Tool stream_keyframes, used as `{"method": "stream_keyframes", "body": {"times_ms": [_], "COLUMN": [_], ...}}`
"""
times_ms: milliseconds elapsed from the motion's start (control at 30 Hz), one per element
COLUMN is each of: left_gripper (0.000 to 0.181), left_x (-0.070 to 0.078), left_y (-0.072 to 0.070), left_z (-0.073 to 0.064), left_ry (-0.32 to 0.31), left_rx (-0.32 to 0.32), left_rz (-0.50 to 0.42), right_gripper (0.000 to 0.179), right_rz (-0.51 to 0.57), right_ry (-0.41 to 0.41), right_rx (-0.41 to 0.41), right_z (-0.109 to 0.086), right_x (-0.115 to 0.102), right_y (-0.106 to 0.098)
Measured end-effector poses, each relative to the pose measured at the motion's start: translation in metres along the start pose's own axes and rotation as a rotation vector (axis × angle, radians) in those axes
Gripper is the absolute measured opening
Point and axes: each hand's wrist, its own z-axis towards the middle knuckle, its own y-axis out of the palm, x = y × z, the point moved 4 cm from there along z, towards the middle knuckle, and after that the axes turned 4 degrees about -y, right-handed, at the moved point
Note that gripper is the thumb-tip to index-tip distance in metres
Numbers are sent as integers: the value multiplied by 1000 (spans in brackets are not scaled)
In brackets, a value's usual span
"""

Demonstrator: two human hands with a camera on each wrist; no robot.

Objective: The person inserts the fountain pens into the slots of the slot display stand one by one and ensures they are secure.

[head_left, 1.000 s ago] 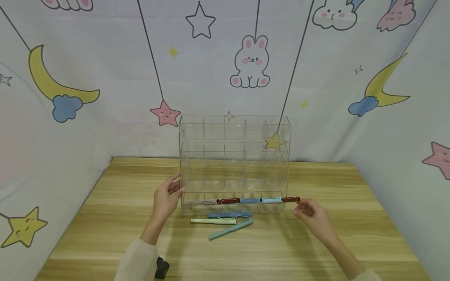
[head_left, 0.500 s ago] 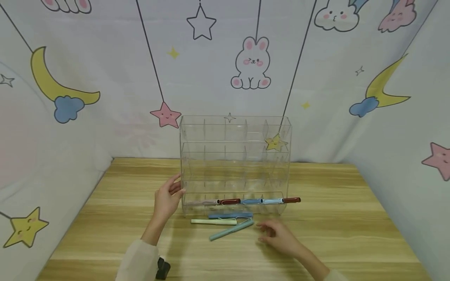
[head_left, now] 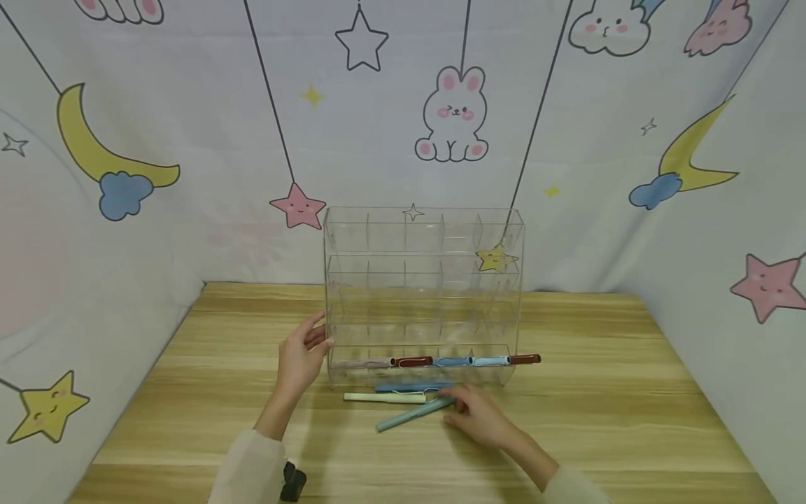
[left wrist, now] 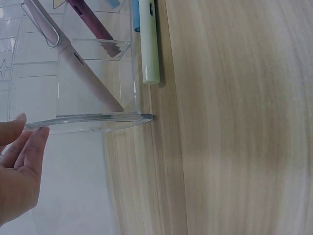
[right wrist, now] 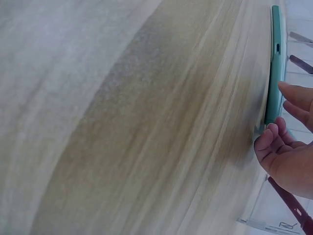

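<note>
A clear acrylic pen rack (head_left: 424,264) stands upright on the table, and my left hand (head_left: 303,355) grips its left side panel between thumb and fingers. Pens lie along its lowest tier: a pale pinkish one (left wrist: 88,76), a dark red one (head_left: 413,362), a blue one (head_left: 453,361), a light blue one (head_left: 491,360), and another dark red one (head_left: 525,359) sticking out on the right. In front lie a blue pen (head_left: 403,387), a pale green pen (left wrist: 149,44) and a teal pen (right wrist: 277,58). My right hand (head_left: 480,416) reaches over the teal pen's right end, fingers parted around it.
The rack's upper tiers (head_left: 424,238) hold no pens. A small black object (head_left: 292,481) shows beside the left sleeve (head_left: 248,465). A cartoon-printed cloth (head_left: 208,140) hangs behind the wooden table (head_left: 598,392) and along both sides.
My right hand has come away from the protruding dark red pen, moving left and toward me to the teal pen. My left hand keeps its place on the rack.
</note>
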Motion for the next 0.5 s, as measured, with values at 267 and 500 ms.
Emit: {"method": "stream_keyframes", "body": {"times_ms": [267, 500], "left_gripper": [51, 51], "left_x": [0, 0], "left_y": [0, 0], "left_z": [-1, -1], "left_ry": [-12, -6], "left_rx": [-4, -8], "left_rz": [-9, -4], "right_gripper": [30, 23], "right_rz": [-9, 19], "right_ry": [66, 20], "right_rx": [-38, -43], "right_z": [2, -1], "right_x": [2, 3], "right_y": [3, 5]}}
